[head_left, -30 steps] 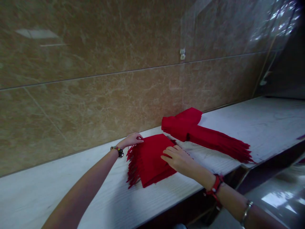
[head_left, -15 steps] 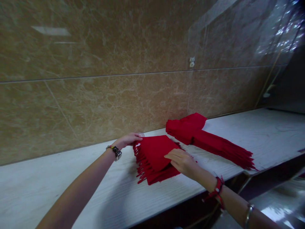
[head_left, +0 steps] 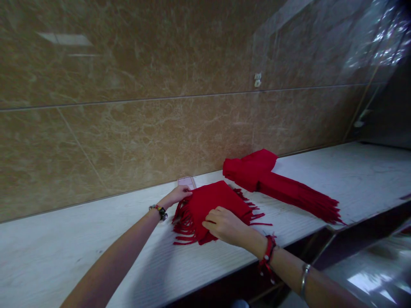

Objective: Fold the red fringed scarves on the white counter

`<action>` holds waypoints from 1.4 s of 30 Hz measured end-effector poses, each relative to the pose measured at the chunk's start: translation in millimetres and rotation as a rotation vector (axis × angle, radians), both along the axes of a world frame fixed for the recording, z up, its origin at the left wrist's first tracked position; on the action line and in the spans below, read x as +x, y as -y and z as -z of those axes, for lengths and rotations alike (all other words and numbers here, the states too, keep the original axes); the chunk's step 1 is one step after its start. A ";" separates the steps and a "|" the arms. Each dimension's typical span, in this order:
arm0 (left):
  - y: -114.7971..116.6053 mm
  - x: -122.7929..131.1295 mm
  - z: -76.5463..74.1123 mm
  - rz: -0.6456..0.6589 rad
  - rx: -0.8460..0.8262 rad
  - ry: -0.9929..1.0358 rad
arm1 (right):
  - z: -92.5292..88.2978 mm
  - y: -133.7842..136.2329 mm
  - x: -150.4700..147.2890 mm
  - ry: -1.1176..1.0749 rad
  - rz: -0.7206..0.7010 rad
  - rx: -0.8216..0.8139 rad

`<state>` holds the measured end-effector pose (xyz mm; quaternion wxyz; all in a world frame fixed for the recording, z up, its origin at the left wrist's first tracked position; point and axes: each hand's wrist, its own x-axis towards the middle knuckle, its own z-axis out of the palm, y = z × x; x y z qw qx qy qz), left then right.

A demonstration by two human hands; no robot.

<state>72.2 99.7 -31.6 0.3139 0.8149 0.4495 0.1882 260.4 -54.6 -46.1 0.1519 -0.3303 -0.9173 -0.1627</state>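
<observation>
Fingers (head_left: 187, 191) of the left hand (head_left: 176, 196) sit close together at the far left corner of a folded red scarf (head_left: 210, 194), touching it; whether they pinch the cloth I cannot tell. A dark beaded bracelet (head_left: 160, 211) with some bright colours and a shiny piece circles that wrist. Just beyond the left fingers, near the foot of the brown marbled wall (head_left: 128, 141), a pale, flat, phone-shaped thing (head_left: 186, 182) lies on the white desk (head_left: 64, 244). The folded scarf also lies on the desk, its tassels spreading from its left side and, farther over, from its right side. Above its near part comes the right hand (head_left: 224, 224), back upward, fingers bent and narrow against the cloth; whether they grip it is hidden from view. Farther right along that arm come a red bracelet (head_left: 268, 252) at the wrist and then a silver bangle (head_left: 305, 278). Past the folded scarf, near the wall, lies a second red scarf (head_left: 248, 171), bent so that one fringed end points right toward the desk's front edge. Above this scarf, a small white socket (head_left: 257, 80) is set in the wall.
</observation>
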 end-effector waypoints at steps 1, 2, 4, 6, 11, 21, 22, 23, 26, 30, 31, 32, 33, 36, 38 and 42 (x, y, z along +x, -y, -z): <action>-1.4 -1.4 1.5 -0.008 0.020 -0.012 | 2.0 0.2 -3.1 -0.004 0.007 -0.014; -2.5 -2.5 3.3 -0.020 0.043 -0.024 | 4.0 0.8 -5.1 -0.029 0.021 -0.029; -2.8 -3.4 7.1 -0.050 0.100 -0.043 | 7.0 2.4 -5.1 -0.117 0.042 -0.067; 1.6 -1.0 9.6 -0.082 0.176 -0.050 | 6.8 2.1 0.2 -0.222 0.039 -0.118; 36.3 21.1 13.0 -0.056 0.482 -0.053 | 4.6 -17.8 28.0 -0.384 0.251 -0.139; 67.8 37.8 39.7 0.090 0.390 -0.369 | 35.8 -40.6 55.3 -0.235 0.594 -0.366; 67.9 36.9 39.9 0.076 0.396 -0.366 | 31.2 -41.2 53.7 -0.202 0.618 -0.389; 68.0 36.4 39.5 0.059 0.401 -0.364 | 25.0 -42.8 51.4 -0.169 0.636 -0.399; 68.0 36.8 35.2 0.030 0.408 -0.360 | 4.7 -55.1 41.6 -0.157 0.643 -0.312; 64.4 38.6 31.4 0.045 0.522 -0.243 | -1.8 -78.1 29.1 -0.178 0.556 -0.229; 63.1 38.5 32.5 0.055 0.539 -0.222 | 1.9 -82.5 27.5 -0.164 0.544 -0.249; 61.8 38.2 34.7 0.069 0.537 -0.220 | 7.0 -85.8 26.5 -0.154 0.547 -0.272; 60.6 37.6 37.7 0.088 0.519 -0.234 | 12.9 -88.2 26.3 -0.149 0.557 -0.291; 58.2 35.3 47.1 0.136 0.475 -0.287 | 29.3 -91.0 27.9 -0.158 0.589 -0.320; 58.2 34.4 50.1 0.139 0.478 -0.299 | 35.5 -90.6 29.3 -0.175 0.608 -0.322; 62.3 34.3 46.9 0.141 0.464 -0.318 | 37.4 -87.8 29.6 -0.187 0.629 -0.298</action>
